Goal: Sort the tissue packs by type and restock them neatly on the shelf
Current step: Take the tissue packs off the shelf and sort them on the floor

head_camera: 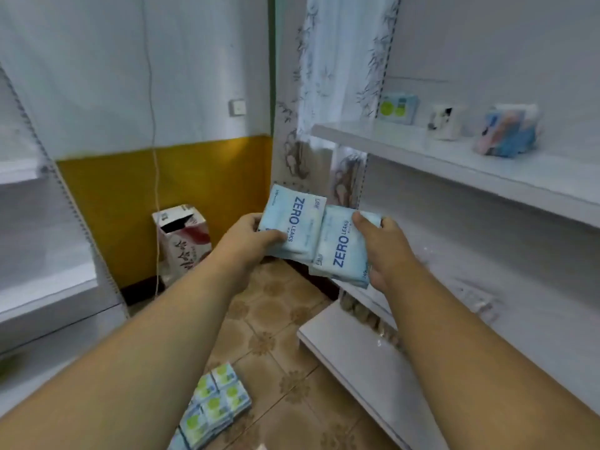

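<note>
While both arms reach forward between two shelving units, a white metal shelf unit stands just to the right of the grip, its middle board level with the packs and its top board higher up. On that top board, well above and right of the hands, sit a pale blue pack with green circles, a small white pack with dark markings and a blue-and-pink patterned pack, each apart from the next. Below the grip, on the brown patterned floor tiles, lies a stack of blue packs with green round labels. To the left, against the yellow wall, stands an opened white paper bag with red print. The left hand grips a light blue "ZERO LEAKS" tissue pack, thumb curled over its face; the right hand grips a second light blue "ZERO LEAKS" pack, thumb on top. The two packs overlap, touching.
</note>
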Tool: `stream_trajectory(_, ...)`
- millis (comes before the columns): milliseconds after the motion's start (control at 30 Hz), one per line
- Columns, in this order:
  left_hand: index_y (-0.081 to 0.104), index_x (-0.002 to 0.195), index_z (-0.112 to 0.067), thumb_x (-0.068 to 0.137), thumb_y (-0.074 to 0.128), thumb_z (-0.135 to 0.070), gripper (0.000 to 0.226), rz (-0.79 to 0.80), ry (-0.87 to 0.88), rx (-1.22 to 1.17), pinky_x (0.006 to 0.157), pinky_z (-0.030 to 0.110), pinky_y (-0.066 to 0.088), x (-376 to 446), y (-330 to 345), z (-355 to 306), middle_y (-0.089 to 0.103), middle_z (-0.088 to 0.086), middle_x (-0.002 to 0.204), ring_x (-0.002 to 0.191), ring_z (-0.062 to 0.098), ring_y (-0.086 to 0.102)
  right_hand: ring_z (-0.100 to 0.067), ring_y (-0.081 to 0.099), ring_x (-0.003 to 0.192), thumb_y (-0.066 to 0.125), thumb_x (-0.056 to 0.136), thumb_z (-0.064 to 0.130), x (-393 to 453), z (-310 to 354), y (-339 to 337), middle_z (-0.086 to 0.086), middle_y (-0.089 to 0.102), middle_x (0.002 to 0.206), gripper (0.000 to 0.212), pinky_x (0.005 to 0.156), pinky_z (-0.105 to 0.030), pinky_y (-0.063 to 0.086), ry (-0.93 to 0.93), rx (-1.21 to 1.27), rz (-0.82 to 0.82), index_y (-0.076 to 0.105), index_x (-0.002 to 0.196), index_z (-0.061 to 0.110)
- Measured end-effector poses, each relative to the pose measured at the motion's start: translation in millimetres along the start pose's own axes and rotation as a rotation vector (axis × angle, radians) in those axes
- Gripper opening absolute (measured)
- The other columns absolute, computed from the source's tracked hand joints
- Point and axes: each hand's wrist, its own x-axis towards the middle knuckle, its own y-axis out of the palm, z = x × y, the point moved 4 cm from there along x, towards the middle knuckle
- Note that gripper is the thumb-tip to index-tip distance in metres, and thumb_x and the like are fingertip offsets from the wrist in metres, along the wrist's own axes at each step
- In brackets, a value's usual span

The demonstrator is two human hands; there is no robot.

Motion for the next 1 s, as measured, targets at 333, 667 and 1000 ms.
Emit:
stream_trajectory(333,0.043,0.128,-0.028,0.091,0.06,-0.012,0.044,-0.307,-0.225,-0.001,0.079,0.046,0.06,-5,-146,123,0.062,-0.001,0.115,0.097,0.025,0.066,-0.036,0.074,0.074,0.08,0.08,0.037,26,-144,138,-0.021,0.074,0.092,0.065,0.061,-0.062,0.057,0.198,-0.191,0.256,0.055,0.115,-0.011)
stream_trajectory(667,0.048,0.133,-0.025,0.099,0.055,-0.014,0.036,-0.681,-0.373,-0.11,0.077,0.04,0.058,50,-187,222,0.067,-0.001,0.116,0.097,0.02,0.069,-0.03,0.073,0.088,0.061,0.096,0.027,118,-275,228,-0.006,0.07,0.112,0.073,0.069,-0.054,0.06,0.686,-0.342,0.72,0.015,0.15,0.046)
stream_trajectory(1000,0.042,0.126,-0.023,0.099,0.051,-0.012,0.03,-0.937,-0.529,-0.234,0.062,0.034,0.056,74,-317,373,0.065,0.001,0.105,0.085,0.019,0.068,-0.023,0.074,0.078,0.078,0.083,0.031,121,-443,345,-0.008,0.074,0.1,0.035,0.066,-0.045,0.062,0.5,-0.519,0.664,0.061,0.11,0.016)
